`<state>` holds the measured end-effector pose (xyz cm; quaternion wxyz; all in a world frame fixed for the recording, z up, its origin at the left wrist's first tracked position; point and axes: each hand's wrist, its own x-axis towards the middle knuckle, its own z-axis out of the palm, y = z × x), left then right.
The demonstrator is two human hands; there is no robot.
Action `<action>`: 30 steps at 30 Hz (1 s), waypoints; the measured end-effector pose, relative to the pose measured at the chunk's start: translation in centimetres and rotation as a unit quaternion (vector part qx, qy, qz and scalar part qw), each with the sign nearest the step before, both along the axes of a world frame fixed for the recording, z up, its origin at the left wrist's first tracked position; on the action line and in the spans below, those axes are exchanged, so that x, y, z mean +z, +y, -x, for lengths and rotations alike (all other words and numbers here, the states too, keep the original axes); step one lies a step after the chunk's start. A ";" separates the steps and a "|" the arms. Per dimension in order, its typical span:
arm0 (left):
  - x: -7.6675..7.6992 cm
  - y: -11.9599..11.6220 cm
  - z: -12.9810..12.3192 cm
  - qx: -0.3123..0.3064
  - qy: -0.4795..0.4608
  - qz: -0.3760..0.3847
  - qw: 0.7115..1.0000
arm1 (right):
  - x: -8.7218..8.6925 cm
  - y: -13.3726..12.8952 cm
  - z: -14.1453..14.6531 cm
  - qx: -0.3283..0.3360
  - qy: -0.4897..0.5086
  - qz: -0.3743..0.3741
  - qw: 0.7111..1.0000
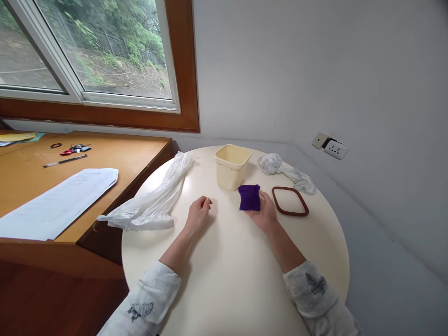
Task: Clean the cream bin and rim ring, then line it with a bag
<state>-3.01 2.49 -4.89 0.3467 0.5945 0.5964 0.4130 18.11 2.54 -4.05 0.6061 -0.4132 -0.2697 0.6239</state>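
A small folded purple cloth (249, 197) rests in my right hand (265, 213), its fingers and thumb closed around the right side and underneath. Just behind the cloth stands a cream plastic bin (229, 175), upright and without its rim ring. To the right of that hand a brown rounded-square ring (305, 210) lies flat on the table. My left hand (199, 210) is at the table surface, fingers curled in, and nothing shows in it. Left of it a white plastic bag (150, 210) is spread out loosely, partly past the table's edge.
All this is on a round white table (238, 289). A crumpled clear plastic bag (271, 164) lies at the back right. On the wooden desk (140, 149) at left are papers (66, 200), a pen (65, 161) and keys (77, 148). A wall socket (336, 148) is at right.
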 end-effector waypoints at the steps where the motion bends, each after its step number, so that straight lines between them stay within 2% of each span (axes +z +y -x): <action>1: -0.1 0.0 0.0 -0.002 -0.005 0.001 1.000 | 0.5 0.1 -0.5 -0.019 0.054 0.015 0.998; 3: -0.2 0.1 -0.1 -0.005 -0.014 0.004 1.000 | 1.7 0.4 -1.4 -0.083 0.123 0.041 0.988; 5: -0.3 0.1 -0.1 -0.007 -0.022 0.006 1.000 | 3.1 1.3 -2.0 -0.157 0.105 0.017 0.982; 7: -0.4 0.1 -0.2 -0.007 -0.028 0.009 1.000 | 5.0 2.7 -2.3 -0.214 0.035 -0.072 0.974; 8: -0.5 0.1 -0.2 -0.007 -0.031 0.011 0.999 | 6.1 3.6 -2.4 -0.248 -0.022 -0.128 0.960; 10: -0.6 0.1 -0.2 -0.005 -0.036 0.012 0.999 | 8.3 5.5 -2.0 -0.317 -0.174 -0.222 0.906; 12: -0.7 0.2 -0.1 -0.001 -0.039 0.010 0.999 | 10.1 7.2 -1.1 -0.344 -0.348 -0.260 0.832; 13: -0.7 0.2 0.0 0.001 -0.041 0.009 0.999 | 10.7 7.9 -0.4 -0.316 -0.439 -0.268 0.797; 16: -0.8 0.4 0.2 0.006 -0.045 0.007 0.999 | 11.0 9.1 2.0 -0.141 -0.651 -0.271 0.695; 18: -0.9 0.5 0.2 0.009 -0.048 0.005 0.999 | 10.2 9.0 3.3 -0.039 -0.728 -0.262 0.632; 21: -1.1 0.6 0.2 0.005 -0.052 0.001 0.999 | 8.9 8.3 4.2 0.023 -0.796 -0.245 0.553; 23: -1.1 0.6 0.1 0.000 -0.054 -0.005 0.999 | 8.4 7.7 4.2 0.026 -0.815 -0.241 0.527; 25: -0.9 0.6 0.0 0.000 -0.055 -0.016 0.998 | 8.2 6.7 3.8 0.029 -0.814 -0.250 0.524; 30: -0.5 0.6 0.2 0.010 -0.054 -0.064 0.996 | 7.9 3.1 2.2 0.071 -0.776 -0.380 0.498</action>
